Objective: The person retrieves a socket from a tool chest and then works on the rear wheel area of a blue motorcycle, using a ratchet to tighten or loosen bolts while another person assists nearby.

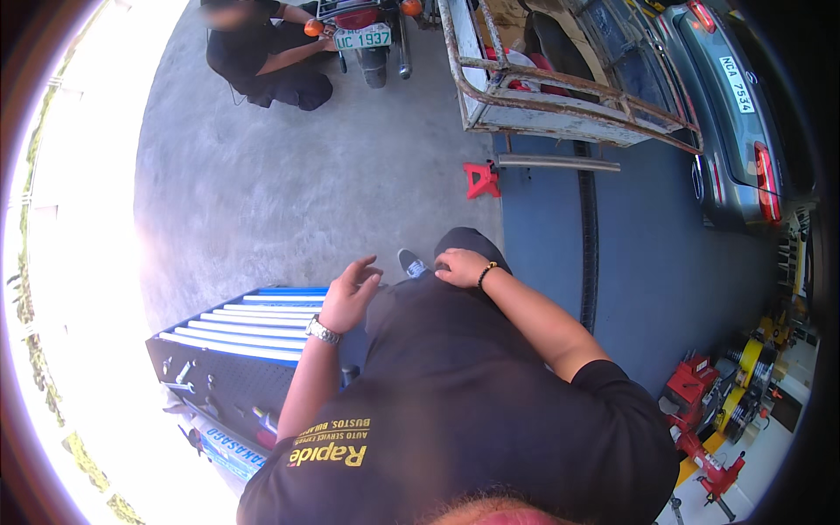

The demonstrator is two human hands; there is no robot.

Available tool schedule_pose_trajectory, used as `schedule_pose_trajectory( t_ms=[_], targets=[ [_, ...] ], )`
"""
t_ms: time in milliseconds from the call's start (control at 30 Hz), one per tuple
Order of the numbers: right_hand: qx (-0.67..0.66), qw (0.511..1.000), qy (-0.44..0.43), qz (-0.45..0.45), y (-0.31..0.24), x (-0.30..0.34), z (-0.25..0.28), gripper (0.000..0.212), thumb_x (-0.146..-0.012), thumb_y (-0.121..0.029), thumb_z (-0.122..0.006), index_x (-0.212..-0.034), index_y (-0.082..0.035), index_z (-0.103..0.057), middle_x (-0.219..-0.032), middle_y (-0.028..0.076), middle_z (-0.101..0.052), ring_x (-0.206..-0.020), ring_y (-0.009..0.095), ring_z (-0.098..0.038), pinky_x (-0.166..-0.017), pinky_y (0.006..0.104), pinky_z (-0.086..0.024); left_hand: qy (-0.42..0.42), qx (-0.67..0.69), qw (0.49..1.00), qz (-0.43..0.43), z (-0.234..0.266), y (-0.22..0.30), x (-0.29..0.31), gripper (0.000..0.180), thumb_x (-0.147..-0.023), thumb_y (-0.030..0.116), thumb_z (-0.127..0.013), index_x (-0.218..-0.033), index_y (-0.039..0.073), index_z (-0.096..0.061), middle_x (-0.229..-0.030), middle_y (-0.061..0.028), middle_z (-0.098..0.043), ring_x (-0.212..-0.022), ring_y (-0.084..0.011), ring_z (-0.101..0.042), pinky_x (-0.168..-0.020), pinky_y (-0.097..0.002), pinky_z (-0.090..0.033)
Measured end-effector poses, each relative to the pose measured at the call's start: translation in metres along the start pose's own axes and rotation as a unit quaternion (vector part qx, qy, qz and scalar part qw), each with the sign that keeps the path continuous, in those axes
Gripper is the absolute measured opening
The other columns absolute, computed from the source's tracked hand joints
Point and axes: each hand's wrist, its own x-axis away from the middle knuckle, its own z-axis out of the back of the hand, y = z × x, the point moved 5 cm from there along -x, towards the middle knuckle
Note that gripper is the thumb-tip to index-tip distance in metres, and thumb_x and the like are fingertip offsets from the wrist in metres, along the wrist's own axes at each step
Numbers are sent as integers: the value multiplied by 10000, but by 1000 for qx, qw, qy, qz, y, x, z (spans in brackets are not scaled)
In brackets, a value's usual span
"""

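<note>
The empty left hand (346, 299) hung half-open; the right hand (463, 268), loosely curled, contents unclear, probably rested against the black-trousered knee (471, 238) for support.

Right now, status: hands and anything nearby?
Left hand open, by blue cabinet. Right hand at knee, nothing visible in grip. Red stand ahead, apart from both.

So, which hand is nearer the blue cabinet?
The left hand, with the watch, near the cabinet; the right hand, with the bracelet, is over by the knee.
</note>
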Motion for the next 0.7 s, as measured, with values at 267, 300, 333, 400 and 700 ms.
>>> schedule_pose_trajectory(
  t_ms=[267, 300, 333, 400, 700],
  targets=[
    [-201, 969, 99, 99, -23, -109, 188, 369, -1015, -318, -641, -1245, -37, -709, -1189, 153, -701, -1063, 294, -697, -938, 403, -553, 43, -145, 984, 94, 81, -98, -180, 556, -997, 337, -687, -1466, 63, -567, -1288, -178, -735, -1137, -333, -725, -977, -418, -564],
    [-216, 963, 109, 120, -29, -126, 219, 353, -1015, -303, -648, -1237, -35, -710, -1176, 148, -703, -1048, 281, -697, -921, 391, -555, 46, -119, 985, 119, 87, -126, -199, 573, -998, 348, -686, -1474, 55, -560, -1306, -184, -727, -1160, -340, -716, -995, -419, -557],
    [-229, 956, 117, 140, -37, -142, 251, 337, -1015, -287, -655, -1229, -32, -712, -1163, 143, -706, -1033, 267, -697, -904, 379, -556, 46, -116, 971, 205, 95, -160, -210, 583, -999, 357, -681, -1477, 47, -558, -1317, -195, -720, -1190, -351, -702, -1016, -423, -546],
    [-243, 944, 131, 179, -54, -169, 309, 314, -1015, -260, -661, -1224, -30, -711, -1142, 135, -712, -1008, 253, -697, -888, 369, -556, 25, -147, 921, 359, 117, -219, -199, 580, -991, 384, -678, -1445, 32, -594, -1340, -227, -701, -1265, -373, -661, -1068, -433, -516],
    [-248, 922, 190, 230, -88, -323, 519, 248, -1003, -216, -686, -1148, -22, -736, -1068, 108, -704, -873, 191, -699, -808, 340, -570, 225, 150, 854, 444, 202, -234, -155, 459, -1029, 300, -664, -1417, 61, -605, -1100, -116, -775, -887, -200, -742, -642, -321, -568]
  ],
)
